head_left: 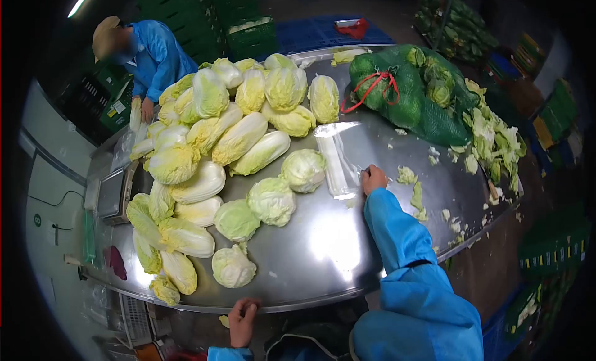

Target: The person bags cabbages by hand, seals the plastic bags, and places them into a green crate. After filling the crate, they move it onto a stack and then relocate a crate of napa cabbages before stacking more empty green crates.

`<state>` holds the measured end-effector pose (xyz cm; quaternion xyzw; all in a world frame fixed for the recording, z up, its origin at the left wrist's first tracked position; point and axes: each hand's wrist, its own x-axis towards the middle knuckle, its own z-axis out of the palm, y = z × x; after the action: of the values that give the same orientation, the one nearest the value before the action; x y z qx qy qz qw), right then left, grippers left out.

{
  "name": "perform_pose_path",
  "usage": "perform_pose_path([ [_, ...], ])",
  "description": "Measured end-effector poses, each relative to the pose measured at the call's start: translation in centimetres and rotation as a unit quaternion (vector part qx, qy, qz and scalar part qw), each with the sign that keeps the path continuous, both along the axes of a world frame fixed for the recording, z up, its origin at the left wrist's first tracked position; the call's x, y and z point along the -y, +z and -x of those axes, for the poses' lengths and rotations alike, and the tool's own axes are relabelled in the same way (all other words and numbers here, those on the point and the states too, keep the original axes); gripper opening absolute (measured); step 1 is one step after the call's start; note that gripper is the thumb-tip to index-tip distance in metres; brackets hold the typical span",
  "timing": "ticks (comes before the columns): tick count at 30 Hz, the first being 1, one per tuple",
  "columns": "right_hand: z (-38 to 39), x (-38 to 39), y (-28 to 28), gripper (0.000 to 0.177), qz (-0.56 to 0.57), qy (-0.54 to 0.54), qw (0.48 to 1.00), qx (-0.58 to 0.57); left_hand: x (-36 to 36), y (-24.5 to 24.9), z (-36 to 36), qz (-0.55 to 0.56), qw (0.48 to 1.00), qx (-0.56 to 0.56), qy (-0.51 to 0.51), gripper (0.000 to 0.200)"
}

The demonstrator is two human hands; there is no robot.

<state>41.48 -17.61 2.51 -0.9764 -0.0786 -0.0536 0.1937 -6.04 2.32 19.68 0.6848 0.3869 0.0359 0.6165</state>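
My right hand [374,180] rests on the metal table [298,249] with its fingers curled closed. A small dark bit shows at the fingertips, too small to name. Just left of it lies a flat stack of clear plastic bags [338,159]. Below the table's near edge, my left hand [242,322] hangs with loosely bent fingers, thumb apart, nothing visible in it. Closest to that hand is a round cabbage [233,266]. More round cabbages [271,201] form a row up toward the bags. Napa cabbages [239,137] lie piled on the left side.
A green mesh sack [410,100] with a red tie holds cabbages at the far right. Loose leaves [496,137] and scraps lie along the right edge. A scale [116,190] stands at the left. Another person [158,57] in blue stands beyond the pile, near green crates [251,38].
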Motion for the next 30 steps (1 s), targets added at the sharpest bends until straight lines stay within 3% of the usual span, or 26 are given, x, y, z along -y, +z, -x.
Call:
perform_pose_path([
  [1, -0.9, 0.9, -0.6, 0.023, -0.177, 0.003, 0.984, -0.029, 0.7, 0.0, -2.3, 0.006, 0.999, 0.034, -0.016, 0.020],
  [2, -2.1, 1.7, -0.7, 0.018, -0.349, 0.006, 0.935, -0.058, 1.4, 0.1, -4.8, 0.012, 0.997, 0.071, -0.031, 0.020],
  [3, -3.2, 2.3, -0.2, 0.018, -0.349, 0.013, 0.935, -0.058, 2.3, 0.6, -7.7, 0.014, 0.995, 0.079, -0.052, 0.021],
  [5, -4.5, 4.2, 1.5, 0.017, -0.497, -0.008, 0.858, -0.127, 4.0, 1.3, -14.0, 0.001, 0.989, 0.095, -0.109, 0.023],
  [6, -4.8, 4.9, 3.1, 0.017, -0.497, -0.007, 0.858, -0.128, 4.9, 1.0, -17.3, -0.015, 0.984, 0.104, -0.144, 0.025],
  [8, -5.0, 6.1, 6.6, 0.018, -0.610, -0.032, 0.764, -0.209, 6.6, 0.2, -24.6, -0.143, 0.944, 0.133, -0.266, 0.027],
  [10, -5.6, 7.5, 7.5, 0.017, -0.611, -0.027, 0.755, -0.234, 9.1, -3.0, -31.7, -0.301, 0.876, 0.221, -0.304, 0.033],
  [12, -5.9, 9.0, 7.7, 0.016, -0.610, -0.022, 0.749, -0.260, 11.6, -5.8, -38.0, -0.389, 0.804, 0.268, -0.361, 0.044],
  [14, -6.1, 9.8, 7.6, 0.012, -0.649, -0.019, 0.709, -0.275, 14.0, -7.8, -42.1, -0.451, 0.765, 0.235, -0.395, 0.055],
  [15, -6.4, 10.1, 7.9, 0.012, -0.643, -0.009, 0.711, -0.283, 15.2, -8.6, -43.2, -0.453, 0.771, 0.231, -0.383, 0.055],
  [17, -6.9, 10.9, 7.8, 0.009, -0.685, -0.070, 0.691, -0.218, 16.0, -9.9, -44.4, -0.445, 0.783, 0.115, -0.420, 0.064],
  [21, -8.4, 14.4, 5.5, 0.007, -0.730, -0.081, 0.660, -0.161, 16.0, -11.3, -44.6, -0.468, 0.765, 0.074, -0.435, 0.069],
  [23, -9.0, 16.0, 5.9, 0.007, -0.780, -0.145, 0.603, -0.085, 15.2, -12.7, -44.5, -0.480, 0.755, 0.080, -0.441, 0.069],
  [24, -9.0, 16.6, 7.4, 0.007, -0.780, -0.148, 0.603, -0.081, 14.9, -13.1, -44.3, -0.490, 0.744, 0.084, -0.446, 0.069],
  [26, -8.4, 18.4, 13.2, 0.008, -0.776, -0.034, 0.630, -0.012, 14.6, -12.5, -44.4, -0.492, 0.735, 0.080, -0.460, 0.070],
  [27, -7.6, 19.1, 16.0, 0.008, -0.775, -0.035, 0.631, -0.002, 14.8, -11.2, -44.4, -0.459, 0.771, 0.105, -0.428, 0.071],
  [29, -5.2, 19.1, 21.4, 0.012, -0.707, 0.064, 0.703, -0.037, 15.3, -7.0, -44.7, -0.379, 0.832, 0.199, -0.353, 0.073],
  [30, -3.7, 18.7, 23.3, 0.012, -0.649, 0.113, 0.750, -0.058, 15.3, -3.0, -44.6, -0.350, 0.832, 0.270, -0.336, 0.072],
])
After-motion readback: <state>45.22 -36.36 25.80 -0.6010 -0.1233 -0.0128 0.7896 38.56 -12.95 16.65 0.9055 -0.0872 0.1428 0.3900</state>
